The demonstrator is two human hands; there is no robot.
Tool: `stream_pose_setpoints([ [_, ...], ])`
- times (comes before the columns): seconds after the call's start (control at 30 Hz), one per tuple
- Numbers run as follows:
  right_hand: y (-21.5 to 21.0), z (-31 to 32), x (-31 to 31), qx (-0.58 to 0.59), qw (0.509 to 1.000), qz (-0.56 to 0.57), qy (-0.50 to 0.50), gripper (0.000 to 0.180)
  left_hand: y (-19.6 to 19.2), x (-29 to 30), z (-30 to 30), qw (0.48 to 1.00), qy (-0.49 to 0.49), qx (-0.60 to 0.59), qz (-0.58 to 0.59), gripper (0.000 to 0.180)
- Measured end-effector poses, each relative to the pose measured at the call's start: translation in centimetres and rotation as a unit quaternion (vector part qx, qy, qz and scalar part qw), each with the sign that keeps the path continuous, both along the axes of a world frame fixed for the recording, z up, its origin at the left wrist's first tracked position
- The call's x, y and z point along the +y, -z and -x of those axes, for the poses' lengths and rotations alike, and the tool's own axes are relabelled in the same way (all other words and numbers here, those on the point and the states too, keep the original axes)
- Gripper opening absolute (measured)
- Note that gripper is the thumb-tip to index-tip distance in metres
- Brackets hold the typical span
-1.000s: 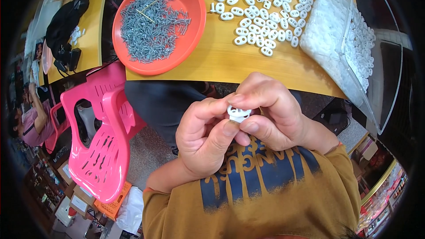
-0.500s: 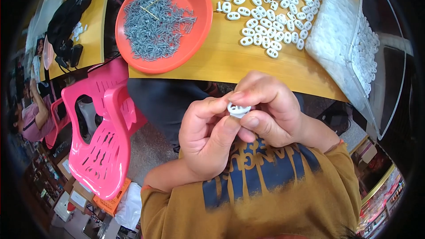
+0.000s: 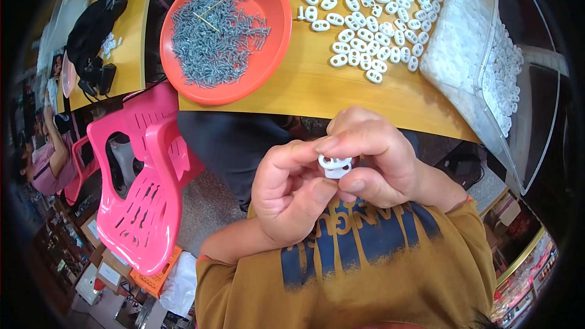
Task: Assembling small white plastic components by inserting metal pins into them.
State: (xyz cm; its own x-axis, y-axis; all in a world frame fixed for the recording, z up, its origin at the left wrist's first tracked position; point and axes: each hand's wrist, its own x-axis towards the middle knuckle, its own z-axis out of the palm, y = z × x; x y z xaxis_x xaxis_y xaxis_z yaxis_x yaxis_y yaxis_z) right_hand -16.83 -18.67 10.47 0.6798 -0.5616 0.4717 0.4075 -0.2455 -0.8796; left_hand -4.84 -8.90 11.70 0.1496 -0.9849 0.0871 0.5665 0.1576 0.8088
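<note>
A small white oval plastic piece with two holes (image 3: 334,166) sits between my two hands, just off the table's near edge. Its upper and lower parts look slightly apart on the side facing me. My left hand (image 3: 287,186) pinches it from the left with thumb and fingers. On the other side, my right hand (image 3: 379,161) grips it, with the forefinger over its top and the thumb at its lower right. Many like white oval pieces (image 3: 364,35) lie scattered on the yellow table (image 3: 292,94) beyond my hands. Whether a spring is inside the held piece is hidden.
At the far left of the table stands a red bowl (image 3: 277,36) of small grey metal springs (image 3: 210,42). A clear plastic bin (image 3: 481,85) with more white pieces is at the right. A pink chair (image 3: 143,207) stands left; another person (image 3: 52,152) sits farther off.
My thumbs have moved down off the white piece, so more of its front shows. Both hands have shifted slightly to the right and lower.
</note>
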Motion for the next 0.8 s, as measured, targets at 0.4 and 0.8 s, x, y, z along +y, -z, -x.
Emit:
stream_pose_setpoints([
  [0.4, 0.2, -0.3, 0.5, -0.017, 1.000, -0.015, -0.018, 0.032, 0.6, 0.4, 0.1, 1.000, -0.001, -0.003, 0.027, 0.032],
  [0.8, 0.7, -1.0, 1.5, -0.059, 0.991, -0.112, -0.036, 0.028, 0.4, 0.5, 0.2, 0.999, -0.041, -0.012, 0.017, 0.028],
])
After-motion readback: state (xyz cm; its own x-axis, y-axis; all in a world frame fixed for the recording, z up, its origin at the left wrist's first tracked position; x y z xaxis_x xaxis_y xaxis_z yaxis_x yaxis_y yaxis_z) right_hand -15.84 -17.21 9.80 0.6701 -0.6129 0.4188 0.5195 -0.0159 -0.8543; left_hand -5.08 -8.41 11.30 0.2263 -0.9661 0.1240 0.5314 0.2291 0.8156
